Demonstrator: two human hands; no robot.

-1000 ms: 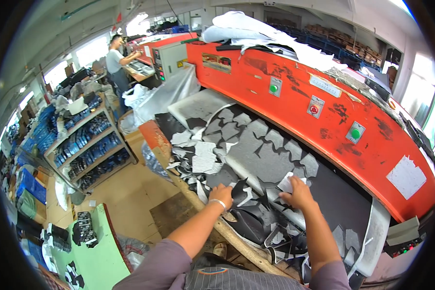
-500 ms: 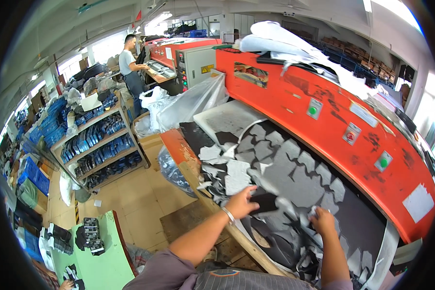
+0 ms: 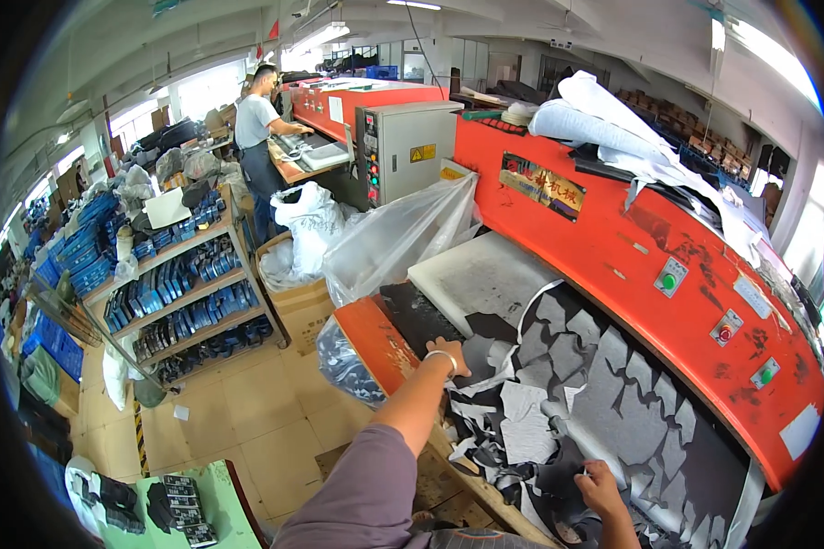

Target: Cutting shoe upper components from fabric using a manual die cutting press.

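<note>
My left hand point(image 3: 452, 358) reaches to the left end of the machine bed, its fingers apart. It lies beside a grey cut piece point(image 3: 485, 355) and the dark bed surface point(image 3: 416, 316). Nearer me, my right hand point(image 3: 599, 489) has its fingers curled together next to a dark scrap point(image 3: 558, 468); what they hold, if anything, is hidden. Between the hands lies a pile of black and grey scraps with a light grey sheet point(image 3: 525, 423) on top. Farther right spreads a grey sheet with jagged cut-outs point(image 3: 627, 403).
A red machine housing point(image 3: 604, 210) with buttons runs along the far side. Its bed has an orange end board point(image 3: 375, 343). To the left stand a rack of blue cutting dies point(image 3: 188, 284), plastic bags point(image 3: 307, 229) and a green table point(image 3: 220, 503). Another person point(image 3: 254, 128) works at a machine behind.
My left hand has moved away from me to the bed's left end. My right hand has come nearer to me. The view has shifted, showing more of the bed's left end.
</note>
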